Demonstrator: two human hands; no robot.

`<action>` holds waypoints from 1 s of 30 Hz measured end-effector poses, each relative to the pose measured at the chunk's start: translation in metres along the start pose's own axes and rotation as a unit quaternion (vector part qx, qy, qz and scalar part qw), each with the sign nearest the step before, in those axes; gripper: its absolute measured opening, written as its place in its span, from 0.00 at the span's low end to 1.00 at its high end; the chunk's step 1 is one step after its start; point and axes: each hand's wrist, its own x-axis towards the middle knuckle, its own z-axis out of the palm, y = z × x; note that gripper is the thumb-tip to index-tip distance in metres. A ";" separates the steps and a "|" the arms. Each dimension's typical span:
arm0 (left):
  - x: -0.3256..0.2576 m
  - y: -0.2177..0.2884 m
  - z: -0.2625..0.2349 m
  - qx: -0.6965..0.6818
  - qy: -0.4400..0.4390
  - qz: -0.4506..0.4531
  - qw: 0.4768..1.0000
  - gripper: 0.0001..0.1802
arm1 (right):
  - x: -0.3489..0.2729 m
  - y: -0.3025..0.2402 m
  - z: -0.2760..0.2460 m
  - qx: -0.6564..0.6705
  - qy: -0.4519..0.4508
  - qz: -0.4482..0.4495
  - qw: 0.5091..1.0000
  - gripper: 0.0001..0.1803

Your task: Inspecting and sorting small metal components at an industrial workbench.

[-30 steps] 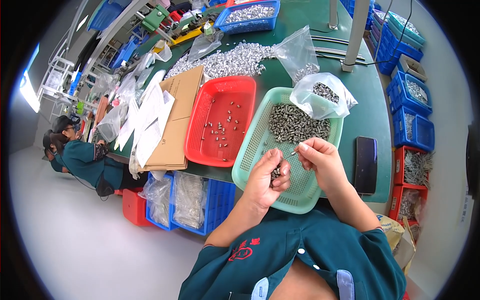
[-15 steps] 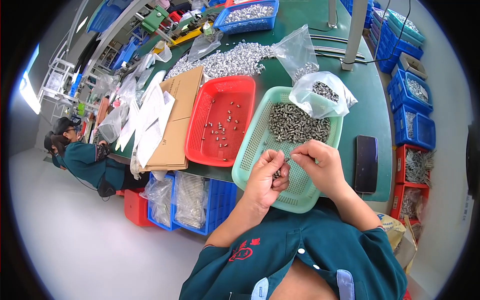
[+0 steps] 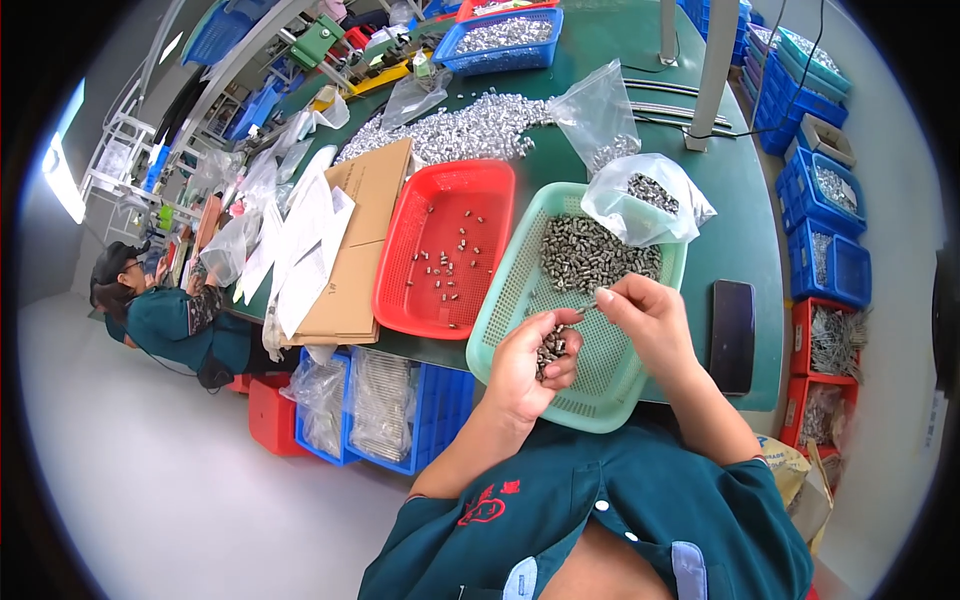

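Over the near part of a mint-green basket [image 3: 478,325], my left hand [image 3: 518,372] is curled round a small heap of metal cylinder parts [image 3: 549,352]. Its thumb and forefinger point toward my right hand [image 3: 650,322]. That hand pinches one small metal part [image 3: 587,308] between thumb and fingertips, close to the left fingertips. Farther back in the same basket lies a pile of dark grey metal parts [image 3: 590,255]. A clear plastic bag [image 3: 620,205] holding more of them rests over the basket's far right corner.
Left of the mint basket, a red basket [image 3: 400,285] holds several scattered metal parts. Cardboard [image 3: 345,285] and papers lie beyond it. A black phone [image 3: 733,335] is on the right of the green table. Shiny loose parts [image 3: 460,130] spread at the back. A co-worker [image 3: 165,315] sits at left.
My left fingers have loosened, so the parts in the palm show more. My right fingertips have turned, and a pinched part now shows between them. The whole view has shifted slightly.
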 end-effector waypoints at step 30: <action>0.001 -0.007 -0.003 -0.016 -0.055 0.005 0.998 0.09 | -0.012 -0.010 0.006 -0.121 -0.007 -0.226 0.967 0.03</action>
